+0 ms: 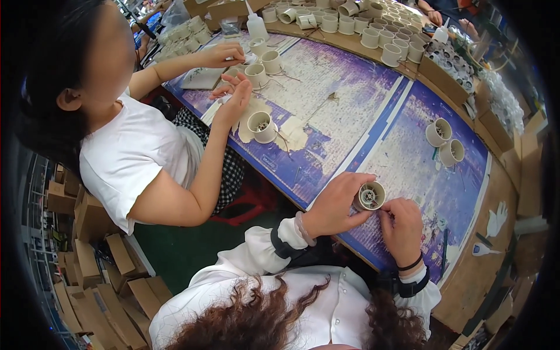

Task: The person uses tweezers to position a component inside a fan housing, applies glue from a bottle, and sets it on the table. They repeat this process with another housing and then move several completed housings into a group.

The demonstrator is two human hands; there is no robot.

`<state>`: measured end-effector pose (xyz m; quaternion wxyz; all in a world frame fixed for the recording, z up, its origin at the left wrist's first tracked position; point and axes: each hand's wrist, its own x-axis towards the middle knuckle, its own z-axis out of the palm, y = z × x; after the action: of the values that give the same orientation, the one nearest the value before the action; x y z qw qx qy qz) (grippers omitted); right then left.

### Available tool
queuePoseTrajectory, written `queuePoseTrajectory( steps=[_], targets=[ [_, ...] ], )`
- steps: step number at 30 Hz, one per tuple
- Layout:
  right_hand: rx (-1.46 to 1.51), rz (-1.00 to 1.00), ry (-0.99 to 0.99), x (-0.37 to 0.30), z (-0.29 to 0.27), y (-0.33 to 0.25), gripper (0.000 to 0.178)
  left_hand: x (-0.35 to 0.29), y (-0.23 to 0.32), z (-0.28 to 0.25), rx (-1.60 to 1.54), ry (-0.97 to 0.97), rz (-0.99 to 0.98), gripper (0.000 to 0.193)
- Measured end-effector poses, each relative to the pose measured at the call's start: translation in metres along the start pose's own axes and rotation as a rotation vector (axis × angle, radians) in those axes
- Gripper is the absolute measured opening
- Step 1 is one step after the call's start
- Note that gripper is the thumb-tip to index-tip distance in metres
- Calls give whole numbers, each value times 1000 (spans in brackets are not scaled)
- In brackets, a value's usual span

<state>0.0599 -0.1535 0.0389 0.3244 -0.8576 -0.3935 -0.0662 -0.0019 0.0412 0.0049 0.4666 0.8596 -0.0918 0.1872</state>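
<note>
My left hand (337,203) is closed around a cream cup-shaped housing (357,204) near the table's front edge. The housing's open top faces up, and small parts and thin wires show inside it. Just to its right, my right hand (402,228) has its thumb and fingertips pinched together low beside the wall. Whatever lies between those fingertips is too small to make out. Farther right stand two similar housings, one (432,139) slightly behind the other (447,157), with thin wires trailing from them.
At the left a co-worker (157,146) handles something white beside several housings (255,74). One housing (261,135) stands nearer me. Many more crowd a cardboard-edged shelf (373,55) at the back, near a white squeeze bottle (255,26). A white glove (497,219) lies far right.
</note>
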Motion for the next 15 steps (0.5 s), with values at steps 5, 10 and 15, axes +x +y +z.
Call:
queuePoseTrajectory(
  steps=[5,10,15],
  targets=[
    [39,24,-5,-1,0,0,9,1,4,-2,4,35,51,74],
    [35,33,-26,-4,2,1,11,1,0,1,65,0,59,83],
    [72,64,-2,-5,2,-2,12,-1,2,4,32,23,22,88]
  ],
)
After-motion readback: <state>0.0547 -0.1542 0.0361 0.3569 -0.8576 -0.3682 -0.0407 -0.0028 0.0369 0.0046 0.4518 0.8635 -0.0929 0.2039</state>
